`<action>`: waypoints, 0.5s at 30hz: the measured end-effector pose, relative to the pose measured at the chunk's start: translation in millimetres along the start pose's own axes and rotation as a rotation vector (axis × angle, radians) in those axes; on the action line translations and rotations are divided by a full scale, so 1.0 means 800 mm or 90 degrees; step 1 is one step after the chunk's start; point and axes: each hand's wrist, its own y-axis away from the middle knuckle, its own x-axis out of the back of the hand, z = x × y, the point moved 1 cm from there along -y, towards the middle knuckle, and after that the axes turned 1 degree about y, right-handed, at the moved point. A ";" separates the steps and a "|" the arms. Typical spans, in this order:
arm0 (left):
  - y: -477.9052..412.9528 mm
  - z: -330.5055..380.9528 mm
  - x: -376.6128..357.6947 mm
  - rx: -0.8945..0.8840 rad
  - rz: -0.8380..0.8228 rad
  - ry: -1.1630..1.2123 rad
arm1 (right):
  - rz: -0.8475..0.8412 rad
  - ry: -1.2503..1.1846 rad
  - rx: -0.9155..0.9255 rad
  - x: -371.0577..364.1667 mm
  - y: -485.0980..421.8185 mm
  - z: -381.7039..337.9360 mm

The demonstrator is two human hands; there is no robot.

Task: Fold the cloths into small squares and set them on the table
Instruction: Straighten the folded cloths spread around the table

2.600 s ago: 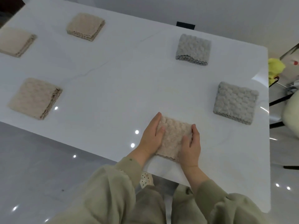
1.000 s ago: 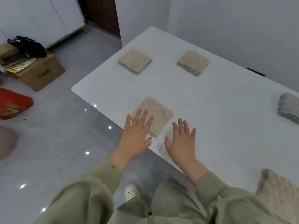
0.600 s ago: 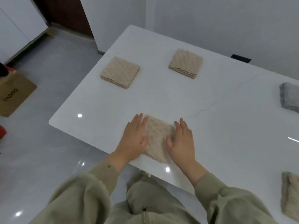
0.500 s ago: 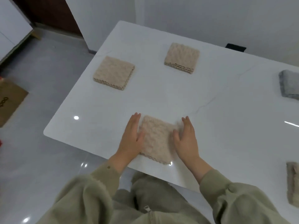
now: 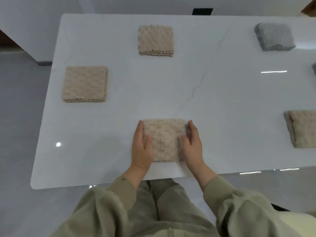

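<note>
Two flat hands (image 5: 141, 148) (image 5: 192, 147) against folded cloth (image 5: 164, 139)

Quick count: one white table (image 5: 222, 108), four beige folded cloths (image 5: 155, 41) (image 5: 85, 84) (image 5: 164, 140) (image 5: 302, 130), one grey folded cloth (image 5: 274, 39) plus a grey sliver (image 5: 314, 71) cut off at the right edge, and two hands, left hand (image 5: 141, 147) and right hand (image 5: 192, 146).

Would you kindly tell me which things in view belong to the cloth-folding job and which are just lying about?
Part of the job:
near beige cloth, pressed between left hand and right hand; left beige cloth; far beige cloth; right beige cloth; grey cloth; table.

Just lying about:
black box by the wall; pale rounded thing, bottom right.
</note>
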 end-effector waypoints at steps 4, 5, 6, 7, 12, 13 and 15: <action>-0.006 -0.003 -0.005 -0.019 -0.016 -0.019 | -0.008 0.053 0.001 -0.012 0.000 -0.007; -0.009 -0.003 -0.005 -0.019 -0.015 -0.022 | -0.008 0.053 -0.001 -0.013 -0.001 -0.009; -0.010 -0.002 -0.006 -0.020 -0.012 -0.022 | -0.009 0.052 -0.001 -0.015 -0.003 -0.010; -0.011 0.000 -0.006 -0.020 -0.007 -0.023 | -0.012 0.055 0.002 -0.015 -0.005 -0.012; -0.018 0.006 -0.012 -0.010 0.014 -0.025 | -0.020 0.077 0.012 -0.012 -0.018 -0.020; -0.019 0.007 -0.013 -0.009 0.016 -0.027 | -0.018 0.072 0.013 -0.013 -0.020 -0.021; -0.021 0.008 -0.016 -0.009 0.022 -0.030 | -0.018 0.056 0.018 -0.015 -0.024 -0.023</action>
